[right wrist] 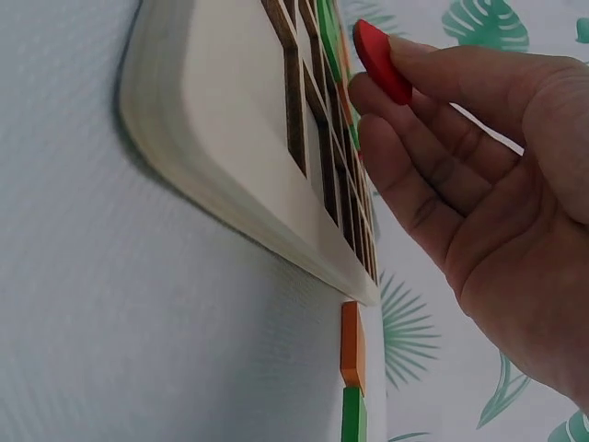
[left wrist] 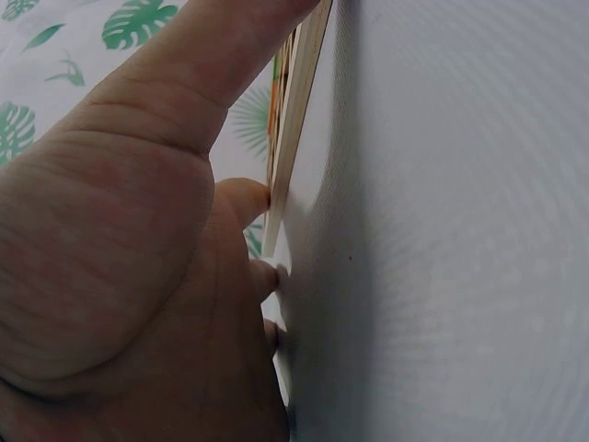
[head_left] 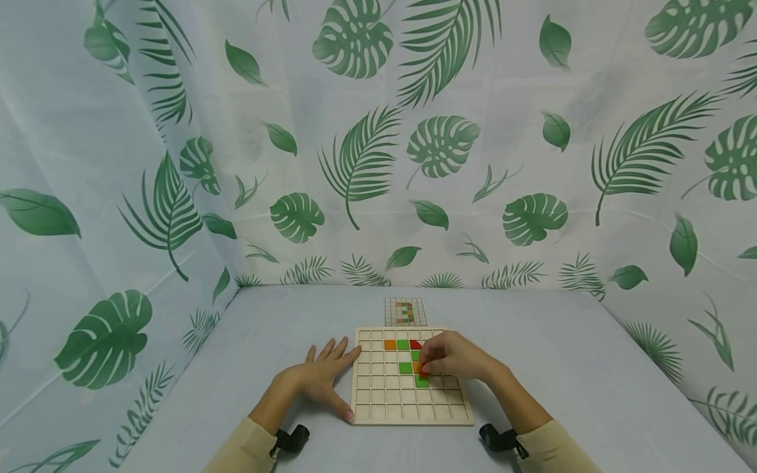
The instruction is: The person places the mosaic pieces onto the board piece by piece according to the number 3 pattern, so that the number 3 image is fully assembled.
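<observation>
A wooden grid board (head_left: pixel 378 412) lies flat on the table, with orange, green and red tiles in several of its squares. My right hand (head_left: pixel 454 356) is over the board's right half. It pinches a red tile with a curved edge (right wrist: pixel 382 63) between thumb and fingers, close above the grid. Along the board's left side rests my left hand (head_left: pixel 319 376), fingers spread, the index fingertip at the edge and the thumb near the lower left corner. In the left wrist view, the thumb and fingertips meet the board's side (left wrist: pixel 299 110).
Behind the board lies a small printed card (head_left: pixel 391 312) with a coloured grid pattern. An orange tile (right wrist: pixel 352 345) and a green tile (right wrist: pixel 353 414) lie on the table past the board's edge in the right wrist view. Leaf-patterned cloth (head_left: pixel 367 263) stands around the table.
</observation>
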Action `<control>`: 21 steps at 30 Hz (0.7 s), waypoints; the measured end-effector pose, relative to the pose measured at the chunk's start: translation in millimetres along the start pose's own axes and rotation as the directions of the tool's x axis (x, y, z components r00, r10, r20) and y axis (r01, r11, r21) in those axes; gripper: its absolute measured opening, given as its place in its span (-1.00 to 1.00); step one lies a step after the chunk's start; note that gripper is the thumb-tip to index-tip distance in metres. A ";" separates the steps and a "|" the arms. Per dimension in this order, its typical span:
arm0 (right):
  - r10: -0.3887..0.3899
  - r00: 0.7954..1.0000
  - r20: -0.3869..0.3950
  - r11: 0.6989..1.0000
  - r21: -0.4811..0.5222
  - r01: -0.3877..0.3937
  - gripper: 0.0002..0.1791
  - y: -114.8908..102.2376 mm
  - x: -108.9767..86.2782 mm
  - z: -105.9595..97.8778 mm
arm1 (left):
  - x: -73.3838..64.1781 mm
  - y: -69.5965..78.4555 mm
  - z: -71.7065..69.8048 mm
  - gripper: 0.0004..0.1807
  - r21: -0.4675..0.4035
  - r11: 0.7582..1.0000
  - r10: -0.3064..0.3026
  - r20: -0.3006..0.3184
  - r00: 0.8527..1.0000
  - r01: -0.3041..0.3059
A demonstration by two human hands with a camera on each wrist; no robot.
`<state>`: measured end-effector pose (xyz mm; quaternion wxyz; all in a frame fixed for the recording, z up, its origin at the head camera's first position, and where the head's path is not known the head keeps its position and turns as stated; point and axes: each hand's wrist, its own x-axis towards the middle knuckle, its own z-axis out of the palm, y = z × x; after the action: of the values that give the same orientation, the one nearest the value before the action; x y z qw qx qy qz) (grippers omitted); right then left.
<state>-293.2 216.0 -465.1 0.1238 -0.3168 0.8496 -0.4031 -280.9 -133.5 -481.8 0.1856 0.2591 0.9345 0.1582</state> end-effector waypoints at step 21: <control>-0.012 0.992 0.127 0.998 0.058 0.004 -0.97 -7.1 0.0 5.0 | 1.6 -0.8 0.6 0.50 0.005 1.000 -0.004 0.006 1.000 0.004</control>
<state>-287.8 209.6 -462.9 0.1853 -0.3416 0.8267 -0.4069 -282.2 -133.2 -483.0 0.1882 0.2584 0.9348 0.1546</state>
